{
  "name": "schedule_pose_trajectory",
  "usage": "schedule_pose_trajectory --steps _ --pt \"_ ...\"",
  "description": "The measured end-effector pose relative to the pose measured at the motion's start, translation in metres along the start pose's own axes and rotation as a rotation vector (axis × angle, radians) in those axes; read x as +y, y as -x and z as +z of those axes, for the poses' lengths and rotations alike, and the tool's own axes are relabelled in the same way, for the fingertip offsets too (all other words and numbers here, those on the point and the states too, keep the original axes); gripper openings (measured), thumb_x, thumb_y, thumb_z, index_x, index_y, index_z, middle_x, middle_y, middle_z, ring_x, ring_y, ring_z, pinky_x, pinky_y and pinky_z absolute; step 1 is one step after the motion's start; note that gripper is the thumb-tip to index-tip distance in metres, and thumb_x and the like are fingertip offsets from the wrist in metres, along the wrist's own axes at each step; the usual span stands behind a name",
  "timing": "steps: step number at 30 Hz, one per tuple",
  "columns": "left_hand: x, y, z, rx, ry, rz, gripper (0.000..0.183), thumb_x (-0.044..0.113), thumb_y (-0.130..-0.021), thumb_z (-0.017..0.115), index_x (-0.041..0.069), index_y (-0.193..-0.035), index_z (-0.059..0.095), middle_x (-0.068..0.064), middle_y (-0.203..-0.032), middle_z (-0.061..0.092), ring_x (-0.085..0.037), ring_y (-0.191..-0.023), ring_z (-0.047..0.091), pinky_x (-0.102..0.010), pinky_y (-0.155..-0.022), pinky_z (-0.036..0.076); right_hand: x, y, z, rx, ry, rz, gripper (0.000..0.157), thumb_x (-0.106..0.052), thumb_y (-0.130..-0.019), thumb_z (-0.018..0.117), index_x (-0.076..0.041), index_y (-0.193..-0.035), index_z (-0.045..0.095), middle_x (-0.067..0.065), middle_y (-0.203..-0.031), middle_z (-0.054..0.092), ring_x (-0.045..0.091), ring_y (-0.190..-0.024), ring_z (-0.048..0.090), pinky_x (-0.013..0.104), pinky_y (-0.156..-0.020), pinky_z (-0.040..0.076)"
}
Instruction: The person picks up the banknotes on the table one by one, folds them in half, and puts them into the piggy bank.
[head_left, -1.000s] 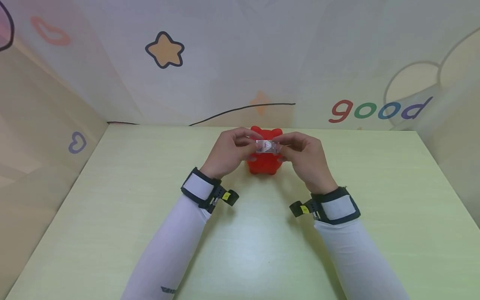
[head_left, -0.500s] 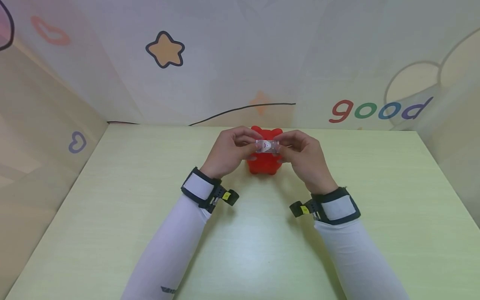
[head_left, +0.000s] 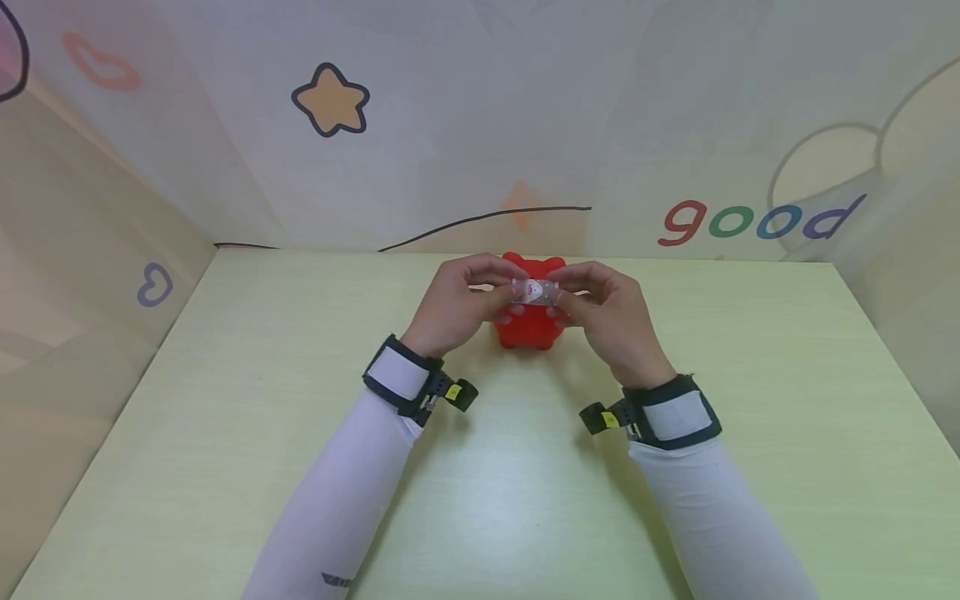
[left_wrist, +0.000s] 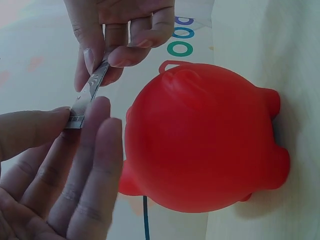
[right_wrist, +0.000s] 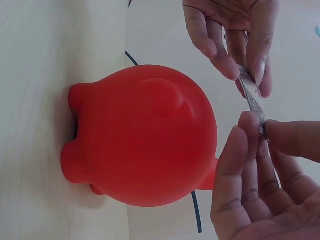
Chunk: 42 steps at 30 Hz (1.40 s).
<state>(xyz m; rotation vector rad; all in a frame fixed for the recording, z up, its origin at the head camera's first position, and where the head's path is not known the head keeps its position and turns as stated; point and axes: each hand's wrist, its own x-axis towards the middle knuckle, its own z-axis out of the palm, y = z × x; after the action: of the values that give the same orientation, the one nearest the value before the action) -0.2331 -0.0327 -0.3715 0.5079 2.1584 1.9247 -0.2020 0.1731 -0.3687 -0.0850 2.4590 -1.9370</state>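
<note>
A red piggy bank (head_left: pixel 528 329) stands on its feet at the back of the table, partly hidden by both hands in the head view. Above it, a small flat printed slip (head_left: pixel 534 292), grey and white and apparently folded, is stretched sideways between the hands. My left hand (head_left: pixel 459 302) pinches one end between thumb and fingers. The other end is pinched by my right hand (head_left: pixel 613 315). Both wrist views show the slip (left_wrist: pixel 89 95) apart from the piggy bank (right_wrist: pixel 145 135), with the remaining fingers of each hand loosely extended. No slot is visible from these angles.
The pale table (head_left: pixel 495 500) reaches back to a printed cloth backdrop (head_left: pixel 465 125) right behind the piggy bank. Side cloths (head_left: pixel 90 275) border it. Each wrist wears a strap with a small camera (head_left: pixel 460 394) that juts inward.
The slip has tilted slightly in the fingers and reflects less light. Some lower fingers of both hands have shifted a little; the arms and piggy bank stay in place.
</note>
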Motion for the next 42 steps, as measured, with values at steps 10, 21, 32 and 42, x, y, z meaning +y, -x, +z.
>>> schedule_pose_trajectory --steps 10,21,32,42 --pt "-0.0007 -0.0008 0.0006 -0.001 0.018 0.004 0.022 0.016 -0.089 0.070 0.012 -0.111 0.070 -0.006 -0.100 0.068 -0.024 -0.080 0.068 -0.034 -0.072 0.059 -0.0013 0.0017 -0.0008 0.003 0.008 -0.004 0.029 -0.020 -0.092 0.067 -0.013 -0.120 0.066 0.007 -0.113 0.063 0.021 -0.090 0.063 0.027 -0.079 0.057" --pt "0.0000 -0.0005 0.0007 0.017 -0.042 0.010 0.021 0.016 -0.089 0.070 0.010 -0.110 0.072 -0.004 -0.099 0.071 -0.018 -0.082 0.067 -0.033 -0.077 0.058 -0.0009 0.0018 -0.0028 -0.011 0.058 0.010 0.031 -0.023 -0.093 0.066 -0.014 -0.123 0.066 0.006 -0.113 0.065 0.017 -0.093 0.063 0.038 -0.087 0.055" --pt "0.0017 -0.0001 0.0006 0.030 -0.144 -0.002 0.023 0.016 -0.088 0.072 0.014 -0.111 0.073 0.000 -0.100 0.071 -0.012 -0.086 0.064 -0.035 -0.079 0.058 -0.0004 0.0013 -0.0034 -0.012 0.085 0.007 0.031 -0.025 -0.093 0.065 -0.014 -0.123 0.066 0.006 -0.111 0.067 0.016 -0.091 0.064 0.036 -0.087 0.055" --pt "0.0020 0.0010 0.0009 0.045 -0.128 -0.003 0.018 0.020 -0.089 0.071 0.015 -0.106 0.075 0.001 -0.095 0.072 -0.014 -0.082 0.065 -0.046 -0.083 0.056 -0.0013 0.0027 -0.0033 -0.015 0.104 0.020 0.032 -0.027 -0.090 0.069 -0.017 -0.120 0.068 0.003 -0.112 0.066 0.016 -0.097 0.060 0.041 -0.088 0.054"
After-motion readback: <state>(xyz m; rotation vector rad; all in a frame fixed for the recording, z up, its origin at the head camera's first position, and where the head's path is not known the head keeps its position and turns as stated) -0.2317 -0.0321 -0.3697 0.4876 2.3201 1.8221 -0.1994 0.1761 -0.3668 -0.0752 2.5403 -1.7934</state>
